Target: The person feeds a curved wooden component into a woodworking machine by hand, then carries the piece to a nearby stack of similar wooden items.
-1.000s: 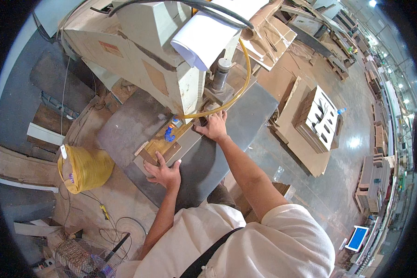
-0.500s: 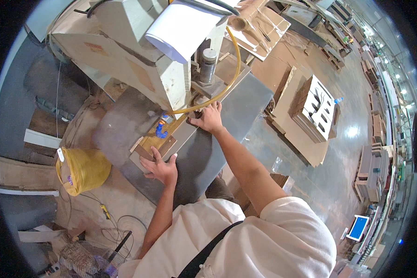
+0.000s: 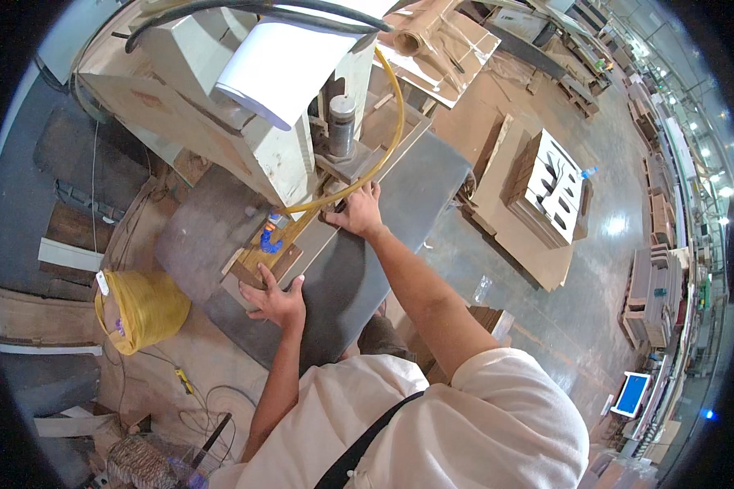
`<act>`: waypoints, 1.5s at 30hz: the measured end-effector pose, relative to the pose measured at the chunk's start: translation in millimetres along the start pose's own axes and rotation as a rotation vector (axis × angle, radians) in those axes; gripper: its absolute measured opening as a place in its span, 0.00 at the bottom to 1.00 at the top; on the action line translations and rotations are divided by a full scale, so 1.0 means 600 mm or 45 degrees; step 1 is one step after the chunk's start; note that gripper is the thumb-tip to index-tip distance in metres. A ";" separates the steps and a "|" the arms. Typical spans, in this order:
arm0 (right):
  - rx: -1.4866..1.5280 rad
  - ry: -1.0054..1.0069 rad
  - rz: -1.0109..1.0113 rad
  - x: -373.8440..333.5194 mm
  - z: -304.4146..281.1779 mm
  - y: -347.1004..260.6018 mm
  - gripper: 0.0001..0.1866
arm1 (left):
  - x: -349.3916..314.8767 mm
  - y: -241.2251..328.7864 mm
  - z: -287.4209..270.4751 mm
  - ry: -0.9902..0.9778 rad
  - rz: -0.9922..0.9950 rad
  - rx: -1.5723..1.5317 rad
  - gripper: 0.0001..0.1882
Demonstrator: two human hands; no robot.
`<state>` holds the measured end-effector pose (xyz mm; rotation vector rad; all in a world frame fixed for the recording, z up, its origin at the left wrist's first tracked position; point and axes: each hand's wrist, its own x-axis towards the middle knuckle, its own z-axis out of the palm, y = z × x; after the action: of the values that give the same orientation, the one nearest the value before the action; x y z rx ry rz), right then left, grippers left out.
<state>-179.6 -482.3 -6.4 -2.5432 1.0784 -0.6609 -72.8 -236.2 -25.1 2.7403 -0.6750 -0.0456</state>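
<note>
Smooth grey machine table [image 3: 424,187] spreads beneath your 2 hands, bearing a long, flat, light-brown board [image 3: 318,248]. Your left hand [image 3: 277,303], spread wide, rests at its left end; your right hand [image 3: 359,213], partly curled, is by its far part, its grip too hidden to tell. Beside the board curves a blue segmented nozzle [image 3: 270,240]; leftward stands a yellow sack [image 3: 147,310].

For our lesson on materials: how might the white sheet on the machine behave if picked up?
The white sheet would probably flop, since its lower edge curls. It looks thin, so it is likely light. The black cable crossing its upper part might hinder lifting.
</note>
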 end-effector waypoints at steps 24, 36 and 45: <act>0.060 -0.007 0.043 0.018 -0.016 0.017 0.38 | 0.001 0.035 0.004 0.015 0.013 -0.011 0.55; 0.041 -0.018 0.054 0.023 -0.020 0.034 0.37 | 0.001 0.054 0.004 0.009 0.022 -0.051 0.54; -0.019 -0.071 0.083 0.024 -0.010 0.049 0.36 | 0.003 0.055 0.020 0.008 0.021 -0.064 0.52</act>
<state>-191.5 -513.5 -10.0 -2.5112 1.1459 -0.5644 -87.2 -268.5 -26.3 2.6852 -0.6854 -0.0492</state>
